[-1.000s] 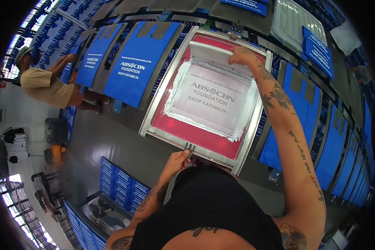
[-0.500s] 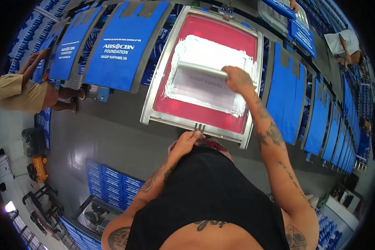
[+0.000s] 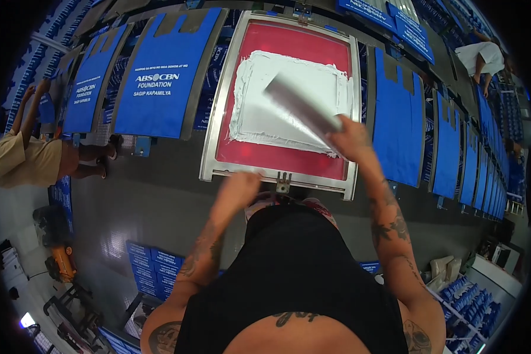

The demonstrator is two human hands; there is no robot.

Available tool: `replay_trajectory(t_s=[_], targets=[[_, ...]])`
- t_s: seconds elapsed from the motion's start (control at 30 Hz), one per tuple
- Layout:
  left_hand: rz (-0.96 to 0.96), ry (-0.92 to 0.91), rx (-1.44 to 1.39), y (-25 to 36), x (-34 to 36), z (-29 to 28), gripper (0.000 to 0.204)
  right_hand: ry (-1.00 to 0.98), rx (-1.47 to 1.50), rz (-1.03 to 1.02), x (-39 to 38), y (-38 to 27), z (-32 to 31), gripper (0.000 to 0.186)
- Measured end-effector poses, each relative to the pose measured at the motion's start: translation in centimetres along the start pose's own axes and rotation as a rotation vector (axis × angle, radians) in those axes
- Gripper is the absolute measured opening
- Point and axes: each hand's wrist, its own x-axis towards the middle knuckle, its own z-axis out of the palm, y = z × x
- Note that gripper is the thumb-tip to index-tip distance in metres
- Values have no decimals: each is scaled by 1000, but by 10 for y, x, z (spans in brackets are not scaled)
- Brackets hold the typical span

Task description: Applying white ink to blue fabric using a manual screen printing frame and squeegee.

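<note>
My right hand (image 3: 351, 139) is closed on one end of a silver squeegee (image 3: 304, 109), which slants up and to the left over the screen. Beneath it lies a screen printing frame (image 3: 209, 144) with a metal rim and red mesh (image 3: 277, 38). A thick rectangle of white ink (image 3: 256, 112) covers the middle of the mesh. At the frame's near edge, left of a metal bracket (image 3: 283, 184), is my left hand (image 3: 239, 190). Its fingers are blurred, so their grip cannot be made out.
Blue bags (image 3: 159, 76) lie flat on grey boards in a row to both sides. A person in a tan shirt (image 3: 26, 159) stands at left, another in white (image 3: 478, 58) at far right. Behind me are blue stacks (image 3: 153, 268) and an orange machine (image 3: 62, 262).
The squeegee has turned from nearly level to a steep slant, and my right hand has come nearer. My left hand has left the bracket and moved left. White now hides the lettering under the mesh.
</note>
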Motion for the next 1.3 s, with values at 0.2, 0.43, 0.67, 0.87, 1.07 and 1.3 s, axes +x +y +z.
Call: replay_trajectory(t_s=[0.2, 0.43, 0.67, 0.87, 1.07, 1.3], targets=[[-64, 736, 160, -110, 42, -69, 61, 111, 959, 263, 37, 106, -2, 39], [-353, 541, -281, -64, 45, -39, 66, 66, 1732, 291, 21, 169, 61, 38], [-323, 464, -236, 79, 52, 80, 65, 104, 1571, 226, -45, 334, -30, 46], [-232, 493, -241, 160, 91, 180, 66, 159, 1671, 295, -67, 436, -82, 46], [-210, 535, -192, 187, 116, 204, 67, 55, 1629, 241, -25, 493, -88, 36], [-213, 531, -144, 183, 132, 208, 65, -22, 1555, 273, -4, 491, -99, 39]])
